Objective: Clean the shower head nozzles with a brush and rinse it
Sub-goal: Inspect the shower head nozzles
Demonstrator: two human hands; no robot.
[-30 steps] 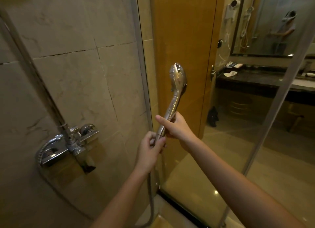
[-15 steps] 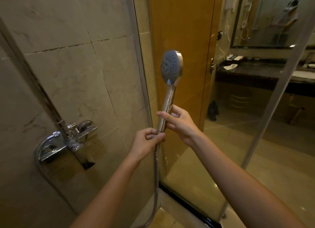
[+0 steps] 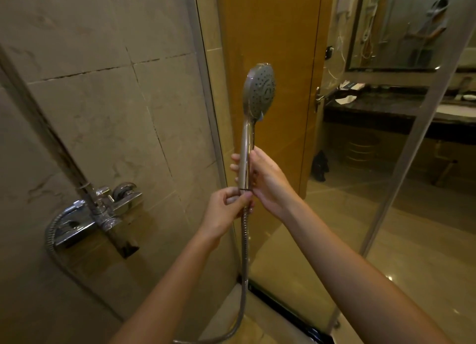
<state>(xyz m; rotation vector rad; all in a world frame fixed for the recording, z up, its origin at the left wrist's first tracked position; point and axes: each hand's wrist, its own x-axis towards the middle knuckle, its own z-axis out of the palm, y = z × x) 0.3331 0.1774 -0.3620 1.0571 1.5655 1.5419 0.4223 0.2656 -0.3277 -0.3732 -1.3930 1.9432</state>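
Note:
A chrome hand shower head (image 3: 260,92) is held upright in front of me, its grey nozzle face turned toward me and slightly right. My right hand (image 3: 265,181) wraps the lower handle. Just below it, my left hand (image 3: 226,206) pinches the joint where the metal hose (image 3: 244,266) meets the handle. The hose hangs down and curls left at the bottom. No brush is in view.
A chrome mixer tap (image 3: 98,215) is mounted on the tiled wall (image 3: 103,99) at lower left. The glass shower enclosure (image 3: 360,215) stands to the right, with a wooden door (image 3: 268,34), a dark vanity counter (image 3: 373,104) and a mirror beyond it.
The shower head has been rotated so its nozzle face now points toward me and slightly right. Both hands stay on the handle and the hose joint, and my right fingers have closed around the handle.

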